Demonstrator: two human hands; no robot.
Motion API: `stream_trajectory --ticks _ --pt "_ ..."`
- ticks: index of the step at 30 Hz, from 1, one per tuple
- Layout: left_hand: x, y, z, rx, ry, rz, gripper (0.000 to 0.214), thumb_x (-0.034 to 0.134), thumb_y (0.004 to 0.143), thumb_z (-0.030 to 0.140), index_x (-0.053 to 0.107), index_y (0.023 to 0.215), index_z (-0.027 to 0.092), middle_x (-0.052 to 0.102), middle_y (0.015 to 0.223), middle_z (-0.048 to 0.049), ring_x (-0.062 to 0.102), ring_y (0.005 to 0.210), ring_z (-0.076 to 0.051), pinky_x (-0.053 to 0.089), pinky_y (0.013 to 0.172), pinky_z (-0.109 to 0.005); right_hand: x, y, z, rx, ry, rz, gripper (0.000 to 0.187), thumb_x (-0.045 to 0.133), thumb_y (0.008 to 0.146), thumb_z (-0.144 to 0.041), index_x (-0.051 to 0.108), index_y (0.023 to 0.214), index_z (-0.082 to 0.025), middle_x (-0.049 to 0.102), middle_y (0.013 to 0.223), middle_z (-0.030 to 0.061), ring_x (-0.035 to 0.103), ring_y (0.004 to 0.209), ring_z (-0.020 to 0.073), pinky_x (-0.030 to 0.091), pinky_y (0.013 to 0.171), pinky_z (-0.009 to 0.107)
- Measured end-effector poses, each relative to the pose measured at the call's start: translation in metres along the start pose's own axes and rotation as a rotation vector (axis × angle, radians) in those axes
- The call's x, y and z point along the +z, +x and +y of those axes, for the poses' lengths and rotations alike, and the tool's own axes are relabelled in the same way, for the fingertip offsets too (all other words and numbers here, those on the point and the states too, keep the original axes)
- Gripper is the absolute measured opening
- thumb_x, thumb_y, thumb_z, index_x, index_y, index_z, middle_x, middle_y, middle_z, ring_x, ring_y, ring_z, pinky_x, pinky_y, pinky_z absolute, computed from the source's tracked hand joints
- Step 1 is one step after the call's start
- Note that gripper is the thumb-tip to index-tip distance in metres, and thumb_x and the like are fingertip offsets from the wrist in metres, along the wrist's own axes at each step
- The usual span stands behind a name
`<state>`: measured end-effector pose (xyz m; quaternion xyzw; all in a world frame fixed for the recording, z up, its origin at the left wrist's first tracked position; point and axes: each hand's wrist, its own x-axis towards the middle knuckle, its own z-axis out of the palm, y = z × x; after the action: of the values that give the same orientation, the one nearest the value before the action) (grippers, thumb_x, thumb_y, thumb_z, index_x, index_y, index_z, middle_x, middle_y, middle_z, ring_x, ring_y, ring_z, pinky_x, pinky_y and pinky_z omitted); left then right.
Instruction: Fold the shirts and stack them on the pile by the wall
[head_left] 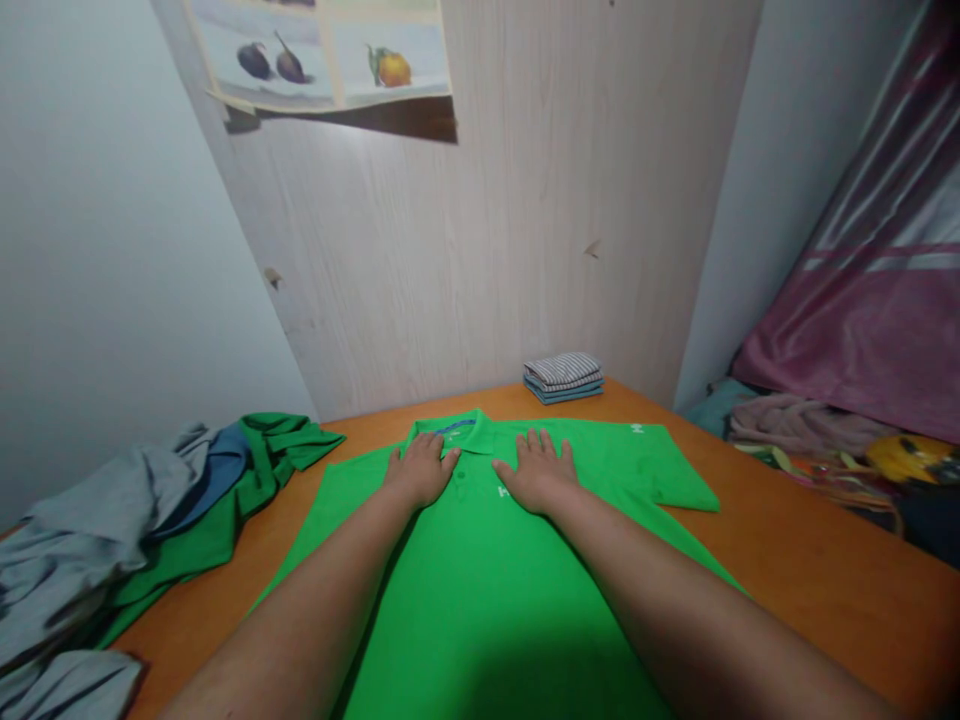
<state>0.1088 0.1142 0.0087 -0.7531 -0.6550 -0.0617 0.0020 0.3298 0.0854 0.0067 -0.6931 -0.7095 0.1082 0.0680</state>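
Note:
A bright green polo shirt [480, 570] lies spread front side up on the orange table, its collar toward the far wall. My left hand [422, 468] rests flat on the shirt just beside the collar, fingers pointing away from me. On the other side of the button placket, my right hand [536, 472] lies flat on the chest with its fingers spread, next to a small white logo. The sleeve on the right is laid out flat and bears another white mark. My forearms cover parts of the shirt's sides, and the left sleeve is only partly visible.
Crumpled grey, blue and green clothes [172, 510] lie in a heap at the left. A small folded stack [564, 378], striped on top and blue below, sits at the table's [810, 570] far edge against the wall. Beyond the right edge are a pink curtain [862, 340] and assorted items.

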Motion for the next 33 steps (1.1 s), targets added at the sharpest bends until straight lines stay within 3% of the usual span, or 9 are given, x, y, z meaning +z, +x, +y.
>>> stream_trajectory --ticks 5,9,13,18,23,27,30,33 --pt "-0.006 0.002 0.002 -0.001 0.016 -0.026 0.070 0.022 0.101 0.061 0.040 0.154 0.020 0.030 0.166 -0.0172 0.025 0.155 -0.034 0.024 0.118 -0.065 -0.001 0.000 -0.002 -0.010 0.016 0.001 0.094 0.020 0.095 -0.074 0.018 0.164 -0.010 0.008 0.171 0.0149 0.001 0.158 0.0352 -0.004 0.122 0.063" --pt "-0.021 -0.011 0.007 0.003 0.048 0.012 0.077 0.027 0.100 0.065 0.034 0.158 0.015 0.019 0.169 -0.0190 0.015 0.157 -0.036 0.020 0.121 -0.062 -0.001 0.000 -0.002 -0.003 0.017 0.002 0.093 0.022 0.095 -0.073 0.018 0.164 -0.010 0.009 0.171 0.0152 0.001 0.158 0.0349 -0.003 0.122 0.063" --pt "-0.042 -0.048 0.007 -0.056 0.083 0.034 0.083 0.027 0.099 0.066 0.030 0.159 0.009 0.022 0.168 -0.0213 0.019 0.156 -0.036 0.023 0.122 -0.059 0.002 0.003 -0.001 0.001 0.002 0.002 0.092 0.023 0.095 -0.072 0.017 0.164 -0.010 0.008 0.172 0.0135 0.001 0.158 0.0339 -0.002 0.122 0.062" --pt "-0.062 -0.115 0.000 -0.102 0.126 -0.044 0.088 0.025 0.098 0.070 0.033 0.158 0.007 0.024 0.167 -0.0198 0.020 0.155 -0.037 0.022 0.122 -0.059 0.005 0.007 0.000 0.011 -0.008 -0.003 0.092 0.022 0.095 -0.073 0.017 0.164 -0.012 0.008 0.172 0.0129 0.002 0.158 0.0338 -0.002 0.122 0.062" --pt "-0.051 -0.167 -0.002 -0.191 0.106 -0.078 0.088 0.022 0.095 0.074 0.031 0.161 0.016 0.019 0.169 -0.0130 0.014 0.157 -0.038 0.018 0.122 -0.063 0.007 0.009 0.001 0.022 -0.019 0.016 0.092 0.023 0.095 -0.073 0.019 0.164 -0.012 0.008 0.172 0.0141 0.000 0.158 0.0335 -0.001 0.122 0.062" --pt "-0.031 -0.182 -0.003 -0.191 0.092 -0.054 0.087 0.021 0.095 0.074 0.033 0.160 0.018 0.023 0.168 -0.0135 0.019 0.156 -0.038 0.017 0.121 -0.066 0.009 0.010 0.002 0.017 0.015 0.035 0.093 0.030 0.095 -0.073 0.021 0.163 -0.010 0.011 0.171 0.0172 0.002 0.158 0.0351 0.000 0.122 0.063" --pt "-0.023 -0.182 -0.003 -0.175 0.082 -0.011 0.086 0.021 0.095 0.074 0.036 0.159 0.019 0.026 0.167 -0.0147 0.023 0.155 -0.039 0.017 0.121 -0.066 0.003 0.016 0.008 0.001 0.012 0.031 0.089 0.036 0.095 -0.072 0.030 0.161 -0.013 0.021 0.169 0.0174 0.014 0.156 0.0357 0.011 0.123 0.060" --pt "-0.022 -0.181 -0.003 -0.161 0.070 0.017 0.087 0.021 0.095 0.074 0.037 0.159 0.018 0.028 0.167 -0.0151 0.025 0.154 -0.040 0.018 0.119 -0.068 -0.017 0.030 0.024 -0.008 0.016 0.052 0.072 0.031 0.102 -0.064 0.043 0.155 -0.016 0.040 0.161 0.0177 0.036 0.149 0.0311 0.030 0.119 0.047"
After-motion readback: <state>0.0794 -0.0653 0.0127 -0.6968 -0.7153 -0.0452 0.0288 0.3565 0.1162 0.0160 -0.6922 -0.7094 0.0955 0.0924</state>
